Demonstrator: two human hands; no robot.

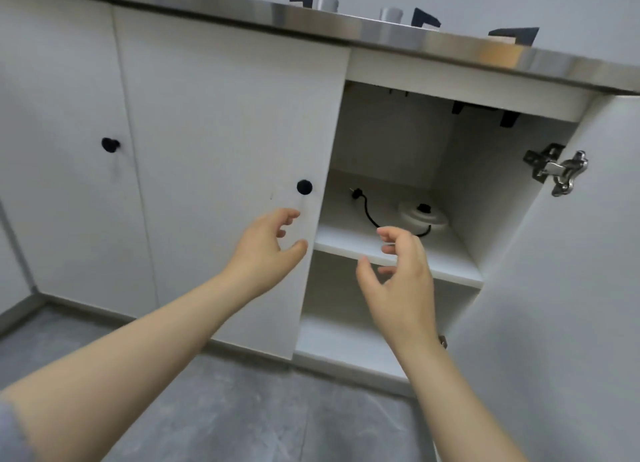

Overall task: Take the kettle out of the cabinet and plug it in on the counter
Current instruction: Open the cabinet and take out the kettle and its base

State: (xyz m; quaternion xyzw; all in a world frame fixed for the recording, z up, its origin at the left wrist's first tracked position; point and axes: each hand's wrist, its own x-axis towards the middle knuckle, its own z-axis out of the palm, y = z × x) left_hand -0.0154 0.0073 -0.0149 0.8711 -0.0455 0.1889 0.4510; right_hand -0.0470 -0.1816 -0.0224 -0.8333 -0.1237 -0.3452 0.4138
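Our left hand and right hand are both empty, fingers loosely spread, hovering by the shelf. Only the kettle base sits there, cord trailing left. We'd grab base and cord together so nothing snags.

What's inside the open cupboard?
On its shelf sit a white round kettle base and its black cord with a plug. The right hand covers part of the cord and of the shelf's front.
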